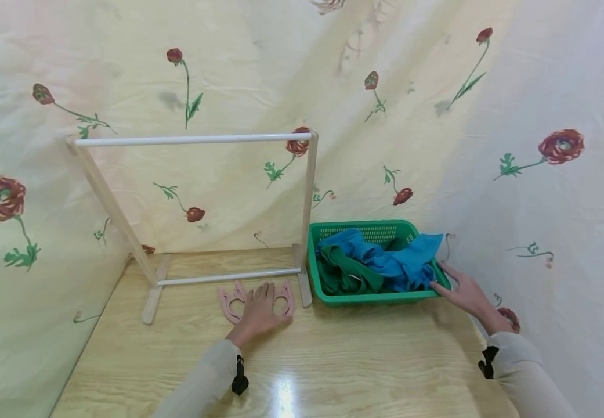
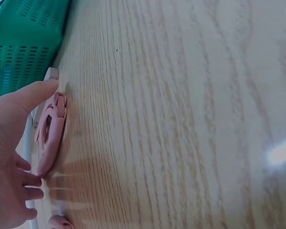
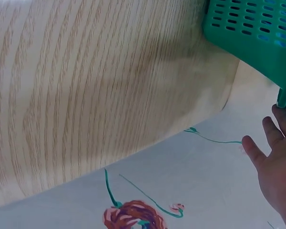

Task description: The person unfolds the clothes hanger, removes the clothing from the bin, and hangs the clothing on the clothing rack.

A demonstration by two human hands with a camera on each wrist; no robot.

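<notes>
My left hand [image 1: 261, 313] lies with straight fingers over a pink plastic clothes hanger [image 1: 288, 289] on the table. Pink pieces with round openings show on both sides of the hand, and its middle is hidden under the fingers. The left wrist view shows thumb and fingers spread over the pink hanger [image 2: 51, 136]. At the right end of a green basket [image 1: 375, 299], my right hand [image 1: 466, 295] touches the rim, its fingers spread and fairly straight in the right wrist view. Inside the basket lie a crumpled blue cloth [image 1: 408, 262] and a dark green cloth [image 1: 346, 271].
A small rack with a white top bar [image 1: 192, 140] and wooden posts stands behind the hanger, left of the basket. Its right foot [image 1: 305, 289] lies close to the basket. Flower-patterned sheets [image 1: 239, 75] hang around the wooden table [image 1: 354, 360] at the back and sides.
</notes>
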